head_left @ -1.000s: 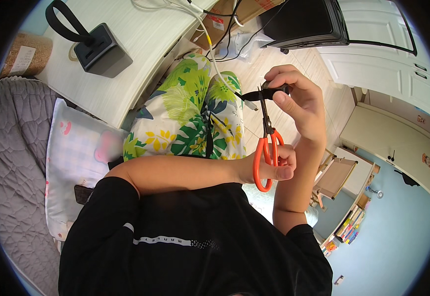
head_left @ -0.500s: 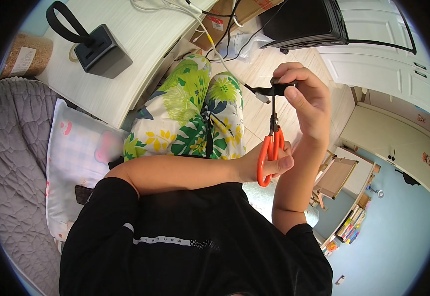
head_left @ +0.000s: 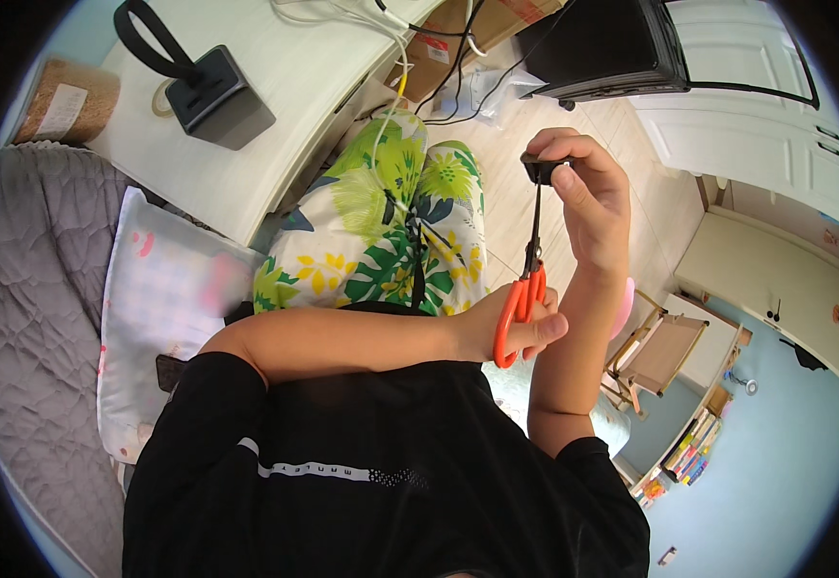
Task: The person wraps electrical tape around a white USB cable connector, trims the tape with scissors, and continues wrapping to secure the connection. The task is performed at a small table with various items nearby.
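Across my chest, my left hand (head_left: 521, 328) grips orange-handled scissors (head_left: 504, 337) by the handles, their dark blades pointing up. Above it, my right hand (head_left: 583, 193) pinches a small black item (head_left: 543, 166), possibly a roll of tape, between thumb and fingers. The scissor tips touch or overlap this black item; which, I cannot tell. A white cable (head_left: 402, 82) with a yellow band hangs from the desk over my patterned trousers (head_left: 333, 260), apart from both hands; its lower end is hard to make out.
A pale desk (head_left: 179, 183) at upper left carries a dark charger block (head_left: 222, 106) and brown roll (head_left: 63, 101). A pillow (head_left: 164, 318) and grey quilt (head_left: 39, 337) lie left. Ahead are a carton (head_left: 429, 58), bagged items (head_left: 477, 91) and black case (head_left: 603, 53); a folding chair (head_left: 660, 352) stands right.
The white cable's end and black strip have dropped away leftward from my right hand. The scissors and both hands have shifted slightly, and the scissor blades now look closed.
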`<state>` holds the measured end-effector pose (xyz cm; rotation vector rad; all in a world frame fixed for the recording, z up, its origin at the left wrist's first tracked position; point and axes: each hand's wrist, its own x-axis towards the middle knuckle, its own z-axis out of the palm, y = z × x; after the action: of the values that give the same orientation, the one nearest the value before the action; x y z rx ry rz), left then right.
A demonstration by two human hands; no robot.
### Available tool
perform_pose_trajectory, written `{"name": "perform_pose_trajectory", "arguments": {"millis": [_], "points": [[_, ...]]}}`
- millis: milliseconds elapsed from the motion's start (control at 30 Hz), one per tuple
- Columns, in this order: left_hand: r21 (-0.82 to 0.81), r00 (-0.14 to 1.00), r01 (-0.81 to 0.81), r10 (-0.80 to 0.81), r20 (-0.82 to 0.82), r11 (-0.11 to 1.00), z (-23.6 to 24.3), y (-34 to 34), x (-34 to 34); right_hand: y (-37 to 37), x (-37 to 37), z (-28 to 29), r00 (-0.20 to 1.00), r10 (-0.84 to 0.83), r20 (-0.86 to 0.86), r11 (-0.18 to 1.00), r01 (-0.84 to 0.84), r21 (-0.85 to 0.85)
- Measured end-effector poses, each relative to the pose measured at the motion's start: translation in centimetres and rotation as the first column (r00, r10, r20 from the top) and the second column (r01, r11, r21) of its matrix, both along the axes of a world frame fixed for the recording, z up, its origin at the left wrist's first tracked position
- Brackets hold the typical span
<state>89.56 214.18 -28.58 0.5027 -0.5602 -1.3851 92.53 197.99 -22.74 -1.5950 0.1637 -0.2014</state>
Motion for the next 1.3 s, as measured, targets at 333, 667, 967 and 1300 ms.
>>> {"name": "perform_pose_trajectory", "arguments": {"millis": [333, 667, 967, 1300], "points": [[0.13, 0.555, -0.381, 0.114, 0.824, 0.915, 0.3, 10.5, 5.8, 1.5, 1.1, -3.3, 0.985, -0.168, -0.043, 0.916, 0.172, 0.362], [0.362, 0.37, -0.91, 0.002, 0.929, 0.203, -1.0, 24.9, 9.7, 7.2, 7.2, -5.4, 0.988, 0.019, -0.152, 0.811, 0.074, 0.581], [0.15, 0.154, -0.985, -0.043, 0.987, -0.082, -3.0, 26.0, 17.7, 11.5, 17.3, -10.9, 0.951, -0.048, 0.305, 0.935, 0.15, -0.321], [-0.177, -0.133, -0.981, -0.39, 0.911, -0.079, -1.9, 22.7, 26.4, 6.6, 3.5, -15.6, 0.933, -0.173, -0.316, 0.921, 0.04, -0.387]]}}
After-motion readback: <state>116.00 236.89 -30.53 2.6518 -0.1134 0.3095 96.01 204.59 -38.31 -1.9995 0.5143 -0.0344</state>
